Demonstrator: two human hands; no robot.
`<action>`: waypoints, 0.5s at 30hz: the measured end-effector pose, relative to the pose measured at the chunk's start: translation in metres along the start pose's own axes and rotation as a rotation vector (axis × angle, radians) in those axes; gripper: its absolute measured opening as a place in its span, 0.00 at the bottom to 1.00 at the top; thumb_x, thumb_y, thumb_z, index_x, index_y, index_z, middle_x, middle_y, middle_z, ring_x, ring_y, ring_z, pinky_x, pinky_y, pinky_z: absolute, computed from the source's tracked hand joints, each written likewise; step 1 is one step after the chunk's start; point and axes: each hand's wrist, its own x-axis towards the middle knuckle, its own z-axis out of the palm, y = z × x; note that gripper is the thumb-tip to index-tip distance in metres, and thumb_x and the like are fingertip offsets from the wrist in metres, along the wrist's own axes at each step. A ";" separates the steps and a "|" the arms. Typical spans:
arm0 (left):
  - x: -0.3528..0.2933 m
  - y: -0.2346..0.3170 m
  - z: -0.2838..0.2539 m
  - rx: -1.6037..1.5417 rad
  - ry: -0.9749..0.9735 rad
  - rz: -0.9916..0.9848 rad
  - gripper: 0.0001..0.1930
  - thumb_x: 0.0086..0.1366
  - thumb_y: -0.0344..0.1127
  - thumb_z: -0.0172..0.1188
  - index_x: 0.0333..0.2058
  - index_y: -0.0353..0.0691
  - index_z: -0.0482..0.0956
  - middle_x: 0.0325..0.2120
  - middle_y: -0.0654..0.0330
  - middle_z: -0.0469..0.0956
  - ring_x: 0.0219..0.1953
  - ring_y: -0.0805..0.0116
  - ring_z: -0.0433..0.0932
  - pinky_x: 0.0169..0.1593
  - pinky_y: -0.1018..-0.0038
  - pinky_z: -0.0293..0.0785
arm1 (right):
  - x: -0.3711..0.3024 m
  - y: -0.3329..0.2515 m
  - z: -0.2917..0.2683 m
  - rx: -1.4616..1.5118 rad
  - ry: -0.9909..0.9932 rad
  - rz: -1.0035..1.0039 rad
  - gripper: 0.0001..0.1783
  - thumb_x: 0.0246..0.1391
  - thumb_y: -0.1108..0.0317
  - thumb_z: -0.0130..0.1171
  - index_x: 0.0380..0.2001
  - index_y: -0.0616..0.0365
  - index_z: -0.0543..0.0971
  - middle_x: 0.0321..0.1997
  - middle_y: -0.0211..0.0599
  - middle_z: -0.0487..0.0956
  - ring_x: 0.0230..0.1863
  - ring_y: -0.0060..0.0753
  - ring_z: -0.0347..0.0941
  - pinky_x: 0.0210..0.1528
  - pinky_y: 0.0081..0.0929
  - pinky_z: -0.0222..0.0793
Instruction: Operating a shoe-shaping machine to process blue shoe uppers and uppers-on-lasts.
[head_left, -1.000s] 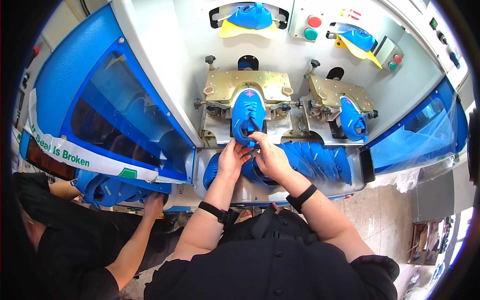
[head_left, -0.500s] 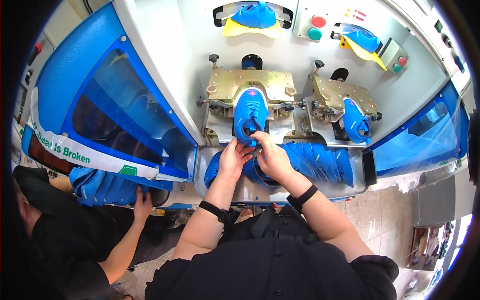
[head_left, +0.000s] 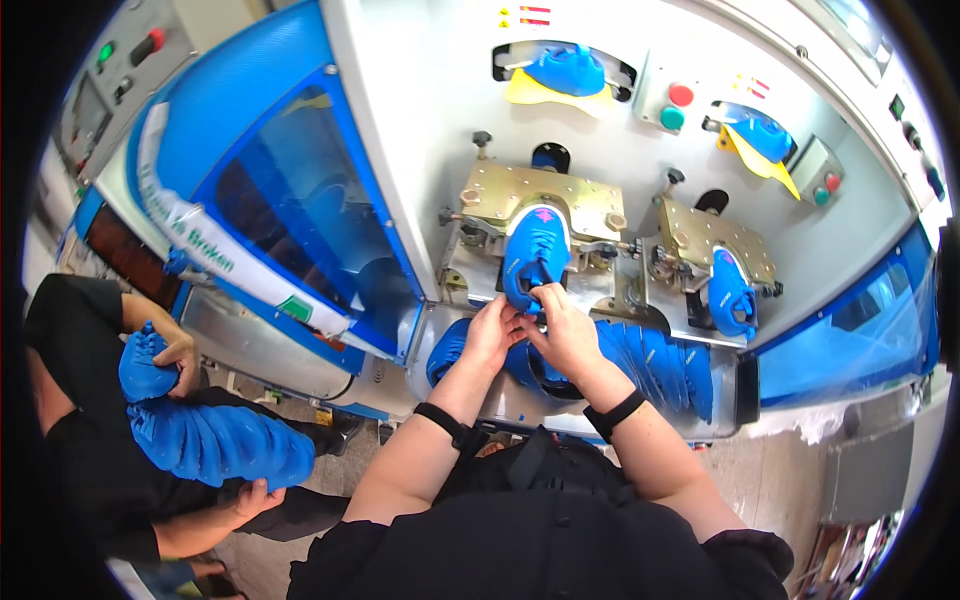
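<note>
A blue shoe upper (head_left: 533, 250) with a pink mark at the toe sits in the front of a brass-coloured metal fixture (head_left: 545, 185), its heel toward me. At its heel edge, my left hand (head_left: 494, 334) pinches from the left with bent fingers. My right hand (head_left: 563, 331) grips the heel collar from the right, thumb and fingers closed on it. Under my wrists, a row of blue shoe uppers (head_left: 655, 365) lies on the metal ledge (head_left: 640, 428). Another blue upper (head_left: 732, 292) sits in the smaller-looking fixture (head_left: 715, 235) to the right.
Above, two blue uppers (head_left: 565, 72) (head_left: 760, 135) rest over yellow flaps in wall slots. Red and green buttons (head_left: 676, 106) are beside them. A blue windowed door (head_left: 310, 190) stands at left. A co-worker (head_left: 90, 430) there holds a stack of blue uppers (head_left: 220, 440).
The view has shifted, so the machine appears farther right and lower. My hands remain at the upper's heel. The co-worker has brought the stack nearer and now holds one upper apart from it.
</note>
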 end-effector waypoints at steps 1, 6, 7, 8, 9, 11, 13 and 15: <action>0.000 0.001 0.003 -0.005 0.006 -0.011 0.17 0.74 0.48 0.40 0.48 0.48 0.74 0.42 0.67 0.81 0.43 0.69 0.78 0.48 0.67 0.70 | 0.002 0.003 -0.001 -0.025 0.008 -0.025 0.22 0.49 0.65 0.63 0.48 0.53 0.71 0.44 0.42 0.72 0.38 0.52 0.78 0.36 0.44 0.75; 0.001 -0.001 0.003 -0.029 0.046 0.026 0.16 0.74 0.48 0.39 0.46 0.50 0.75 0.38 0.67 0.82 0.40 0.68 0.79 0.48 0.64 0.72 | 0.010 0.010 0.001 -0.016 -0.044 -0.083 0.19 0.52 0.65 0.61 0.47 0.53 0.71 0.44 0.43 0.71 0.36 0.55 0.78 0.35 0.47 0.74; 0.001 -0.002 0.001 -0.039 0.029 0.027 0.16 0.74 0.48 0.39 0.45 0.50 0.75 0.36 0.67 0.82 0.40 0.68 0.79 0.48 0.64 0.72 | 0.012 0.009 0.002 -0.040 -0.060 -0.075 0.18 0.53 0.64 0.59 0.46 0.54 0.71 0.43 0.44 0.71 0.36 0.55 0.78 0.35 0.48 0.74; 0.001 -0.004 -0.001 -0.050 0.014 0.031 0.16 0.74 0.48 0.39 0.44 0.50 0.75 0.34 0.66 0.81 0.40 0.67 0.79 0.48 0.63 0.73 | 0.014 0.007 0.002 -0.063 -0.078 -0.071 0.17 0.54 0.63 0.58 0.45 0.54 0.71 0.43 0.44 0.71 0.36 0.55 0.78 0.35 0.49 0.74; -0.001 -0.008 0.001 -0.072 0.045 0.050 0.14 0.72 0.51 0.45 0.40 0.53 0.77 0.35 0.70 0.82 0.36 0.72 0.79 0.39 0.69 0.73 | 0.016 0.008 0.001 -0.068 -0.111 -0.070 0.17 0.57 0.60 0.57 0.46 0.54 0.70 0.43 0.47 0.72 0.36 0.60 0.77 0.36 0.51 0.73; -0.003 -0.013 0.012 -0.077 0.040 0.069 0.15 0.70 0.54 0.48 0.40 0.53 0.77 0.36 0.68 0.81 0.36 0.69 0.79 0.38 0.68 0.73 | 0.016 0.021 0.003 -0.053 -0.115 -0.068 0.16 0.58 0.61 0.56 0.47 0.53 0.70 0.45 0.47 0.72 0.37 0.61 0.76 0.37 0.53 0.72; 0.006 -0.022 0.014 -0.106 0.146 0.061 0.15 0.70 0.53 0.49 0.39 0.51 0.76 0.32 0.66 0.79 0.32 0.69 0.79 0.34 0.66 0.73 | 0.015 0.023 0.001 -0.068 -0.110 -0.084 0.16 0.58 0.62 0.55 0.48 0.52 0.70 0.47 0.47 0.72 0.37 0.61 0.77 0.37 0.53 0.73; 0.021 -0.032 0.008 -0.101 0.144 0.071 0.16 0.69 0.54 0.48 0.38 0.51 0.75 0.30 0.66 0.77 0.30 0.68 0.79 0.29 0.66 0.72 | 0.014 0.030 0.007 -0.093 -0.083 -0.130 0.18 0.55 0.65 0.56 0.49 0.55 0.69 0.47 0.48 0.71 0.36 0.60 0.77 0.37 0.53 0.73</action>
